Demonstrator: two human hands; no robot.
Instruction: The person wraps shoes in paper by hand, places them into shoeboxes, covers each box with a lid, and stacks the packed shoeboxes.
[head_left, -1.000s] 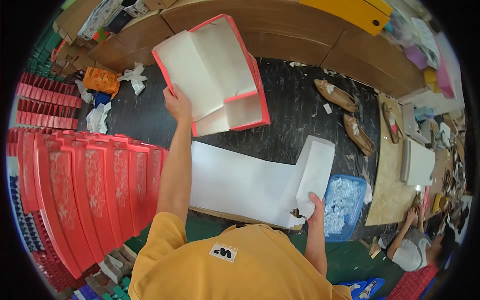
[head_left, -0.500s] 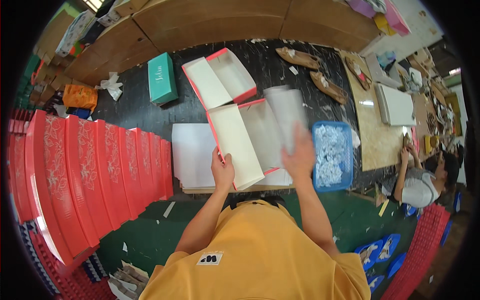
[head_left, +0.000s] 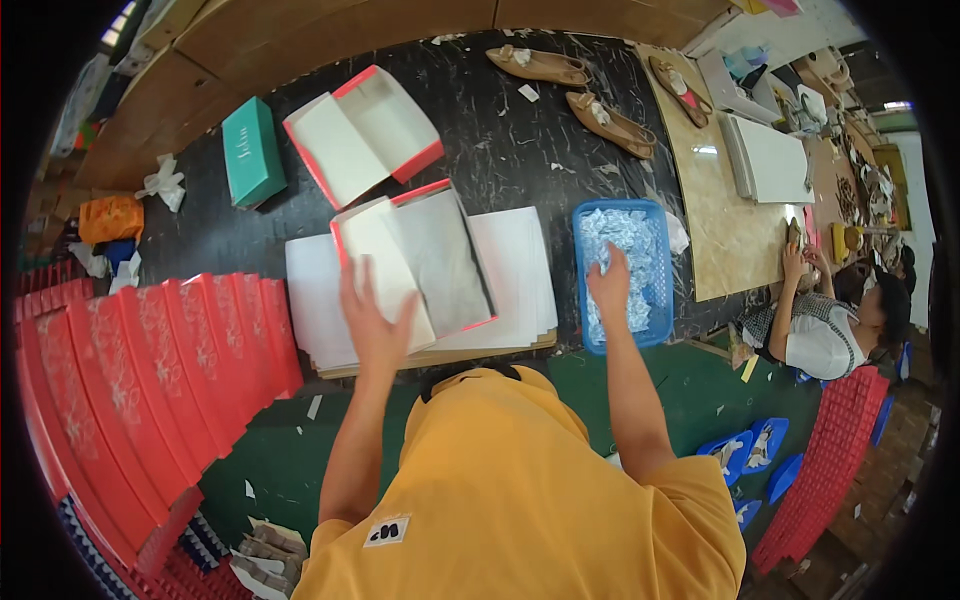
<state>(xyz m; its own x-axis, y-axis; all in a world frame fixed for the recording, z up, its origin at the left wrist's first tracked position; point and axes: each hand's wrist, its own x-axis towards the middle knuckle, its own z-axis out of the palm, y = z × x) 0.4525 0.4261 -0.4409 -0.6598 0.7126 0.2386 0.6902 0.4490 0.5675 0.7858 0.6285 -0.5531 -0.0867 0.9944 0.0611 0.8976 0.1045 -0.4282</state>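
An open shoe box, lined with paper, is attended on a stack of white sheets.

The red-edged white cardboard box (head_left: 415,262) is seen lying open on the stack of white paper sheets (head_left: 515,270), which rests on a dark, scuffed table (head_left: 500,130); its long axis is set running away from the person, leaning slightly left, and grey tissue is laid inside. The left hand (head_left: 372,322) is held with fingers spread wide over the box's near edge, nothing gripped. The right hand (head_left: 608,283) is placed loosely open in a blue plastic mesh basket (head_left: 655,305) of crumpled white tissue; whether anything is pinched cannot be told. A second open box (head_left: 362,135) is set beyond.
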